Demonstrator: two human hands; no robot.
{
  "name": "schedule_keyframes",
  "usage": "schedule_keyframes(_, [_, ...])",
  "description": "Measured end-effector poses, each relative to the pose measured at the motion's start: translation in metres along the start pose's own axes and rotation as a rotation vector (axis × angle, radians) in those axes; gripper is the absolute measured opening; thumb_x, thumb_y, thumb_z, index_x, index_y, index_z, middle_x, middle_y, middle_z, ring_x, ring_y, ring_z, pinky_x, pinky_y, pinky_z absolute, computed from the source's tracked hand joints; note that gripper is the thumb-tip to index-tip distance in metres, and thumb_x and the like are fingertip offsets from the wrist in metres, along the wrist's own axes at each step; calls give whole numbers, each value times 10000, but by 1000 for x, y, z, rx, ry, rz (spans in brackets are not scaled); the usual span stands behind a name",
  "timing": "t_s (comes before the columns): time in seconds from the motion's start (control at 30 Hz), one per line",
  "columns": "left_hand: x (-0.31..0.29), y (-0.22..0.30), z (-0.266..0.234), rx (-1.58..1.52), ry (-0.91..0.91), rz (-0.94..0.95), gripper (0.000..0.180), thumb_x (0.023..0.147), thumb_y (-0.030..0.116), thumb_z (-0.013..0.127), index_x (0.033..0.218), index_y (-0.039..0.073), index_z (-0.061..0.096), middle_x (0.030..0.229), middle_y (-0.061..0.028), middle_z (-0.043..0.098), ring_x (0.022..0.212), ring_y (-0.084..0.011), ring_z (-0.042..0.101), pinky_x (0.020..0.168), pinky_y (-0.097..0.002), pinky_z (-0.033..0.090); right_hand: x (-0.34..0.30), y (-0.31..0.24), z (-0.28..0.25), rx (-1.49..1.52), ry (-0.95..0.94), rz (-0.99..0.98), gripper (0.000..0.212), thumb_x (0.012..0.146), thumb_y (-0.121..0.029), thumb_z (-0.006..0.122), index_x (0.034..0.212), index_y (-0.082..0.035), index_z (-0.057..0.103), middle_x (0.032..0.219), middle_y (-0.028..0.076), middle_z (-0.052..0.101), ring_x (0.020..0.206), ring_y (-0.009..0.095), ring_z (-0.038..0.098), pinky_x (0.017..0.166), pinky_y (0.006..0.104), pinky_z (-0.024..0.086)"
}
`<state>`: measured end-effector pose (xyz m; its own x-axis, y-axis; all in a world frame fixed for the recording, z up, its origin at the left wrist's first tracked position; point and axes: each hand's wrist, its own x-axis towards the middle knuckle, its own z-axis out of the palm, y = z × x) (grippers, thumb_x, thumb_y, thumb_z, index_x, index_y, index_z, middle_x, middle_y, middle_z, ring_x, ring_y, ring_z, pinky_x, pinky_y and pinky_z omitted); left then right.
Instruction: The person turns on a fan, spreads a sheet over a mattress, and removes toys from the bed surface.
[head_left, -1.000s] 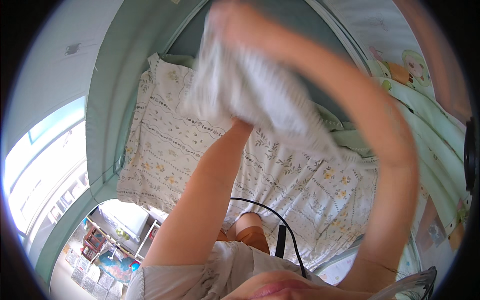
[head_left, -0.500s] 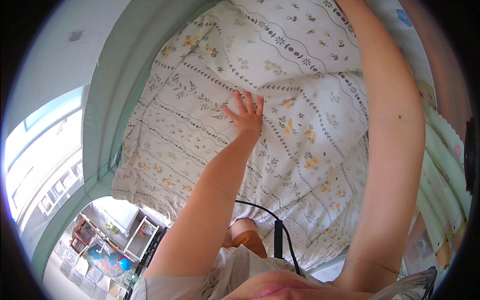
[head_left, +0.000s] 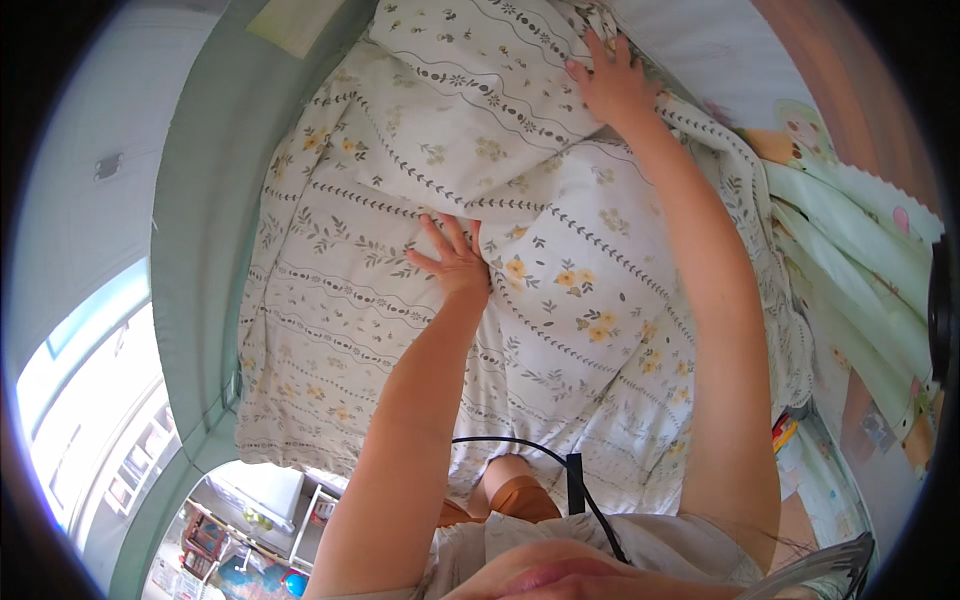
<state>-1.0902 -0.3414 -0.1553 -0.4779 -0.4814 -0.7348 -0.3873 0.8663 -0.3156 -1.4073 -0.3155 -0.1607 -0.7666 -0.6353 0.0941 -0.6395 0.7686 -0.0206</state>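
Note:
A white quilt with grey leaf stripes and yellow flowers spreads in front of me, wrinkled into soft folds. My left hand rests on its middle with the fingers spread, next to a raised fold. Farther off, my right hand lies on the quilt's far right part, palm down, its fingers also apart. Neither hand grips the fabric visibly.
Green fabric walls with a pale panel rise at the left. A light green ruffled curtain hangs at the right. My knee presses on the near edge. A black cable crosses near my lap.
My right hand, cut off at the top edge before, is now fully in view on the quilt's far right part. My left hand stays spread on the quilt. The whole view has shifted.

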Motion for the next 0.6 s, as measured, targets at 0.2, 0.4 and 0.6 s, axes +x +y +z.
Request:
schedule_keyframes(0.2, [4,-1,5,54,15,-57,751,933,122,480,1540,219,48,1547,-271,-64,1363,-598,-56,911,-831,177,19,4,-13,273,72,150,449,917,-453,517,1283,-192,522,1316,157,516,1086,414,555,849,506,484])
schedule_keyframes(0.4, [-1,-1,6,68,33,0,759,918,117,479,1531,111,31,1530,-307,-35,1347,-622,-50,901,-818,218,-8,43,-13,406,-169,308,376,880,-363,610,1138,-92,577,1126,160,639,1028,341,605,825,433,497])
schedule_keyframes(0.6, [-1,-7,13,71,62,-58,777,922,144,494,1536,147,19,1535,-286,-7,1356,-610,-41,909,-820,205,48,40,-74,474,378,262,260,903,-170,571,1103,-17,502,833,219,618,781,408,592,716,480,474])
